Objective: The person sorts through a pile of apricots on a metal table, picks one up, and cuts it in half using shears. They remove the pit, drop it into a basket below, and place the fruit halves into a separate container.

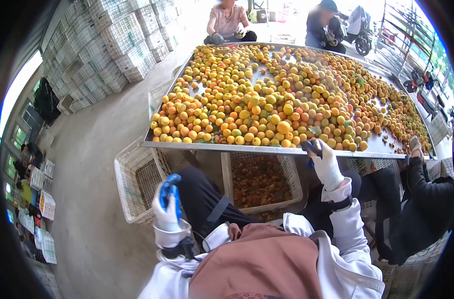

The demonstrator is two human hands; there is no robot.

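My left hand (168, 202), in a white glove with blue-coated fingers, is raised left of the knees beside an empty-looking white crate (130, 199). Its fingers are curled; what they hold, if anything, is hidden. At the near rim of the metal table (197, 145), my right hand (325, 167) wears a similar glove. Its dark fingers are bent together by the apricots (283, 127), and I cannot make out what is in them. Yellow-orange apricots cover much of the tabletop. Below the rim, a white crate (297, 192) contains brownish-orange pieces (259, 182).
Two people (230, 22) (326, 27) sit across the table. Another person's dark sleeve (421, 174) is close on my right, with a hand at the table edge. Stacked white crates (107, 40) rise at the back left, beyond the concrete floor (95, 164).
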